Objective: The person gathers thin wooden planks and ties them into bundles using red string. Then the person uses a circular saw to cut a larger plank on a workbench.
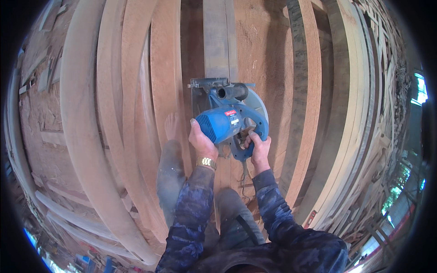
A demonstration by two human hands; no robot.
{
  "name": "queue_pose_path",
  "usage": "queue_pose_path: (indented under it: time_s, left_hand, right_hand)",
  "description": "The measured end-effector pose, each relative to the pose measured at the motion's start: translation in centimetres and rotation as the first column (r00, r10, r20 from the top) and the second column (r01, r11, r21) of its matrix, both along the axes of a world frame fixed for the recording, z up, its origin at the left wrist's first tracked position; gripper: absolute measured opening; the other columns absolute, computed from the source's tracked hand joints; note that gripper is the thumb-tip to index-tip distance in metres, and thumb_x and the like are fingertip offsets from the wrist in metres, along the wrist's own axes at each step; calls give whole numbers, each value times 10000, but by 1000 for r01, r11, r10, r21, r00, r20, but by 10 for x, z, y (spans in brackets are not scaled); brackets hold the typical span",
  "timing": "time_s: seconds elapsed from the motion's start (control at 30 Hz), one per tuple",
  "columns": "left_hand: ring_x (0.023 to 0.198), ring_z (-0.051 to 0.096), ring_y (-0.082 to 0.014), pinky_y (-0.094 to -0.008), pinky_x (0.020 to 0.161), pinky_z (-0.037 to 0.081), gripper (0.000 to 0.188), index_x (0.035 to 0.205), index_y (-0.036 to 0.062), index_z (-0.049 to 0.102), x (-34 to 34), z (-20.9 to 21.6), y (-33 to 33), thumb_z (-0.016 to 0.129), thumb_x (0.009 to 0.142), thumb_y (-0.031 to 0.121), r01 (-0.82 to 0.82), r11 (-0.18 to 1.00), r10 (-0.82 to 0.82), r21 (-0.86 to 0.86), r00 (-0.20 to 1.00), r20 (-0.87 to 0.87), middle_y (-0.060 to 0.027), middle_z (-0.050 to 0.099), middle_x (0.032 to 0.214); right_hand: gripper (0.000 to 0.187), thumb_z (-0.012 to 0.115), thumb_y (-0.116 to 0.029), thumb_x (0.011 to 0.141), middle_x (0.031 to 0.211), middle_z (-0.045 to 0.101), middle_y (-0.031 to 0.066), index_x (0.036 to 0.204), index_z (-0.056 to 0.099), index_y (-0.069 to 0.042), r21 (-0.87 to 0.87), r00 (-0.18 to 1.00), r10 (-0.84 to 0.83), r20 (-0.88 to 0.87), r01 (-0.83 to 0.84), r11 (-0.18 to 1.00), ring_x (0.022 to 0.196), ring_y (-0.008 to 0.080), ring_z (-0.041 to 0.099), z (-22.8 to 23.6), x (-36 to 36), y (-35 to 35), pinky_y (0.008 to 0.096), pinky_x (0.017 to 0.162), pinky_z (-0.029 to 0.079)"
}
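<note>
Holding one blue saw (223,127) with both hands: left hand (203,143) is clamped on the motor casing (218,123) at the saw's left, most fingers hidden underneath; right hand (259,148) is curled around the loop handle (262,125) at the saw's near right, and can't tell if the trigger is pressed. Saw sits between the hands and a bit ahead of them, over a long wooden beam (220,41) that runs straight out past the saw's far edge. Pale round guard (259,104) on the saw's right side. Cord (245,169) hangs off the saw's near end. Gold watch (206,162) on left wrist, just nearer the body than the saw. Bare foot (172,125) left of the saw. Curved-looking planks (82,113) well left of the saw, pale boards (353,113) well right of it, scrap wood (398,82) farther right still.
</note>
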State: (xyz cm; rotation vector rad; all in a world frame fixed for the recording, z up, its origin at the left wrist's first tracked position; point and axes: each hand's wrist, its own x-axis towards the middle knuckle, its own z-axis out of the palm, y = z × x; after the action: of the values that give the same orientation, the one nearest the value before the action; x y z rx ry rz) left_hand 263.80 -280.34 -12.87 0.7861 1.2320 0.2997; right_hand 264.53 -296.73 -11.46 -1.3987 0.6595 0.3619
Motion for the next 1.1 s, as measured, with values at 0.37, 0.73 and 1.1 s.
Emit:
queue_pose_path:
  time_s: [0.37,0.73,1.1]
  left_hand:
    - [1078,628,-252,-414,939,505,567,1288,34,555,15,0,13,480,1001,517,65,998,-65,15,998,-7,-105,607,1258]
    - [1090,615,-250,-404,917,501,558,1297,54,554,14,-27,29,465,999,517,125,989,-124,76,992,-18,-100,611,1251]
    - [1021,654,-252,-395,838,531,589,1331,-5,532,18,1,19,460,1008,482,75,993,-71,-95,996,49,-129,629,1221]
  right_hand:
    - [178,635,-122,819,585,579,60,698,600,4,8,997,28,69,-29,1000,506,140,554,2,16,5,287,484,441]
    - [155,654,-127,835,634,574,69,801,610,18,-18,997,67,33,-67,998,521,156,557,4,22,6,301,504,477]
    - [226,673,-163,812,573,599,44,665,624,2,-15,992,48,117,-46,999,481,127,558,-2,20,5,280,483,441]
